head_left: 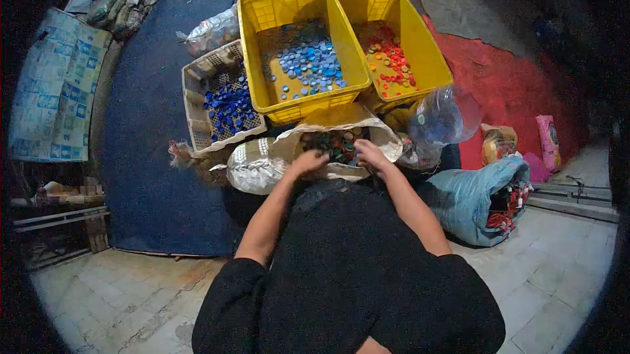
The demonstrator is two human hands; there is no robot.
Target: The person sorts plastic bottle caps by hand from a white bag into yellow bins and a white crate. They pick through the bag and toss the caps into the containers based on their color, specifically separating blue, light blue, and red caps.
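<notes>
My left hand (pixel 311 161) is over the near left part of an open white woven sack (pixel 285 146), its fingers curled together. Whatever it may hold is too small to make out. On the sack's right side, my right hand (pixel 371 156) reaches inward with fingers pointing down at the contents; the fingertips are blurred. Between the two hands lie mixed small round caps (pixel 338 146), dark, reddish and pale, inside the sack. Its far rim stands up against the larger yellow crate (pixel 312 106).
Light-blue caps (pixel 312 65) lie in the large yellow crate, red and orange ones (pixel 394 59) in the second yellow crate (pixel 430 62). A white perforated crate (pixel 197 118) holds dark-blue caps (pixel 230 106). Clear plastic bags (pixel 436 118) and a blue-green sack (pixel 459 196) stand to the right.
</notes>
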